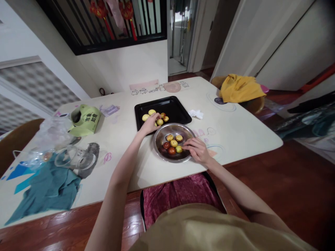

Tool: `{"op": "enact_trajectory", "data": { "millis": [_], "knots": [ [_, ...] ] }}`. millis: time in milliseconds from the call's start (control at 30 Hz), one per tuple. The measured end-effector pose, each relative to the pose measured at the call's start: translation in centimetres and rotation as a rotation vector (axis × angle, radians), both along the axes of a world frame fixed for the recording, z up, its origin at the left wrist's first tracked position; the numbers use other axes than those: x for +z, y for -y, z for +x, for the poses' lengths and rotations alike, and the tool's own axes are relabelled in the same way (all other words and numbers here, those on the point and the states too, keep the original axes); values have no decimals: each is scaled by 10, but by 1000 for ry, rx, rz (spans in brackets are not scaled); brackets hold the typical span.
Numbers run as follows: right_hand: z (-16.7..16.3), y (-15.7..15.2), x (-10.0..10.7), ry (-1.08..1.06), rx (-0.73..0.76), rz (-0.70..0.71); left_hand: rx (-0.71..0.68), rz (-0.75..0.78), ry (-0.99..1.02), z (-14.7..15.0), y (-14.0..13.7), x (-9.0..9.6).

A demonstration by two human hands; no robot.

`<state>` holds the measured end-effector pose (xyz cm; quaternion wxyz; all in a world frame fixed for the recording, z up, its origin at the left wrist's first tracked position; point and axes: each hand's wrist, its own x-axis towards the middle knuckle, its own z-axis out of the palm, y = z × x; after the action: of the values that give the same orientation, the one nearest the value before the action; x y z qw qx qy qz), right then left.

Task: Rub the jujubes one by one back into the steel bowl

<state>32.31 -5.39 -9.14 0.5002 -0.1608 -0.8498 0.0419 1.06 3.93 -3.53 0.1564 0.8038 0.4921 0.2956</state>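
Bowl (162, 134): six red and yellow fruits (173, 143)
Tray (178, 109): more fruits, mostly yellow
Long axis: can't tell, fruits look roundish
Left hand (152, 122): curled over tray, pinch unclear from here
Right hand (197, 150): fingers bunched at bowl fruits, grip unclear

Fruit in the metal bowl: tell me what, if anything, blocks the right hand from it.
Nothing visible: the right hand reaches over the rim of the metal bowl right up to the nearest yellow-green fruit. Whether they touch, I cannot tell.
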Motion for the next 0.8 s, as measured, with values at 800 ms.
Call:
{"op": "enact_trajectory", "data": {
  "millis": [800],
  "knots": [
    [4,2,1,-66,-78,28,-422,-63,-247,89,69,37]
  ]
}}
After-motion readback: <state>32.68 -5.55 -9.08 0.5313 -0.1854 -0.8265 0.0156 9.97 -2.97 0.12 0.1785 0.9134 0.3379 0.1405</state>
